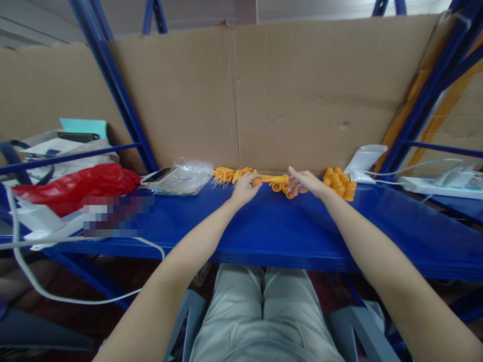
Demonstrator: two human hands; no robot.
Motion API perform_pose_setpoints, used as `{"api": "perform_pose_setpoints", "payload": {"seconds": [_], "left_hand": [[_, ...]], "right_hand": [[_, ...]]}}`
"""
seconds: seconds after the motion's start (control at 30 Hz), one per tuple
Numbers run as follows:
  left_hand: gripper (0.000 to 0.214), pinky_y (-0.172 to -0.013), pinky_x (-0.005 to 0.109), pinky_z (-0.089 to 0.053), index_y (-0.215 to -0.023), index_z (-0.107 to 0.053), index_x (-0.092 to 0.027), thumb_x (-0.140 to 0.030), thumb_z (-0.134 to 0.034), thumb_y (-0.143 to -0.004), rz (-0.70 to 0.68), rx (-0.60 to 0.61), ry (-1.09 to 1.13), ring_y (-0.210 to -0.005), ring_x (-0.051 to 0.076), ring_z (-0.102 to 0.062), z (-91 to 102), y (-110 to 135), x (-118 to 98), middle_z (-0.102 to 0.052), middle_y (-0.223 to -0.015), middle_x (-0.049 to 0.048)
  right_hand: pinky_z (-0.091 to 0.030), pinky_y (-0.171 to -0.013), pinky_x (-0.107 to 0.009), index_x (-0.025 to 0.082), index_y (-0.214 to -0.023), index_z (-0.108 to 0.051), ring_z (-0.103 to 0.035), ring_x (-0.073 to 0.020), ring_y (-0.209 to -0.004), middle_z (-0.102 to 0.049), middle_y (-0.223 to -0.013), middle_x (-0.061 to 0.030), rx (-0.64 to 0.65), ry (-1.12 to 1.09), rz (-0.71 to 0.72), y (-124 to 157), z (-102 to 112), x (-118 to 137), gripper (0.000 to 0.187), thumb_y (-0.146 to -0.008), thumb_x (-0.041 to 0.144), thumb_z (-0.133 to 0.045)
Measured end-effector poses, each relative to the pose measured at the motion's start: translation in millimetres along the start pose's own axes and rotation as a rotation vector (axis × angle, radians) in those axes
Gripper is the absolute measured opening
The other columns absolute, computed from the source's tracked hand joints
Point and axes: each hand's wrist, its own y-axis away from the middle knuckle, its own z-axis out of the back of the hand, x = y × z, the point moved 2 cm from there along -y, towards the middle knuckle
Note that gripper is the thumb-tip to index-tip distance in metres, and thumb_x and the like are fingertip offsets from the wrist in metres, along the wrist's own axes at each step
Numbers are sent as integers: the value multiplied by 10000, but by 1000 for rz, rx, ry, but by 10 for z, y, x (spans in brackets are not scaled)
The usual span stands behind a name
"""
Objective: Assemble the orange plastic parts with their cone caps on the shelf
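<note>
My left hand (246, 189) is closed on one end of a long orange plastic piece (274, 179), held level above the blue shelf. At the other end of this piece is my right hand (305, 182), its thumb raised and its fingers apart; whether it touches the piece I cannot tell. Beneath the right hand lie round orange plastic parts (290, 193), partly hidden by the fingers. Behind my left hand is a pile of orange parts (225, 174) with thin spiral metal bits at its front. A cluster of orange cup-like parts (339, 184) stands right of my right hand.
The blue metal shelf (279, 231) backs onto a cardboard sheet (294, 95). Left are a clear plastic bag (188, 178), a phone (157, 175), a red bag (83, 187) and a white cable (75, 300). A white object (365, 160) and a power strip (433, 185) are right.
</note>
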Motion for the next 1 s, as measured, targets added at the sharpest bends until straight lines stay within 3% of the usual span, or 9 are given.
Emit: {"api": "perform_pose_setpoints", "payload": {"seconds": [0.13,0.27,0.4,0.5,0.6,0.77,1.0], "left_hand": [[202,-835,349,-563,-1023,-721,-210,-157,-700,-829,19,9,14,-849,191,-701,10,-1,-3,-731,-996,42],[203,-820,343,-564,-1031,-718,-210,-165,-688,-835,27,12,14,-795,174,-690,2,3,5,-727,-976,36],[218,-825,343,-564,-1051,-711,-223,-166,-662,-846,-9,14,-32,-801,179,-680,32,-8,33,-727,-983,38],[246,-906,359,-545,-1072,-699,-220,-134,-632,-852,-65,46,-119,-950,214,-677,85,-49,45,-724,-1025,57],[285,-948,360,-518,-1123,-674,-210,-106,-560,-883,-93,168,-258,-1062,229,-655,132,-134,8,-689,-1112,79],[405,-927,346,-499,-1261,-616,-231,-80,-459,-919,-92,406,-513,-1052,224,-664,174,-382,-150,-609,-1227,103],[373,-899,320,-481,-1166,-680,-205,-57,-477,-891,-173,585,-557,-1077,232,-658,1,-737,-305,-611,-1206,106]], "right_hand": [[-405,-454,-243,188,-771,-625,-557,-137,-421,-669,-560,-43,-188,118,53,-33,108,-19,452,-993,550,-470],[-474,-626,-273,210,-683,-639,-629,-190,-569,-623,-517,-26,-315,510,109,-18,178,-13,289,-945,313,-576],[-464,-681,-281,224,-627,-636,-659,-223,-663,-595,-500,-37,-262,666,98,10,162,-9,258,-879,184,-595],[-456,-660,-268,223,-561,-608,-658,-213,-647,-594,-495,-47,-215,675,107,21,140,-19,307,-864,173,-600],[-456,-631,-248,194,-621,-667,-661,-188,-616,-634,-530,-48,-191,758,71,28,127,-31,298,-896,182,-552],[-476,-634,-214,147,-836,-762,-675,-154,-596,-726,-649,-53,-162,858,1,33,114,-33,274,-925,185,-505],[-475,-631,-209,138,-891,-754,-662,-141,-567,-747,-702,-60,-117,840,-7,5,97,-74,239,-928,170,-520]]}}
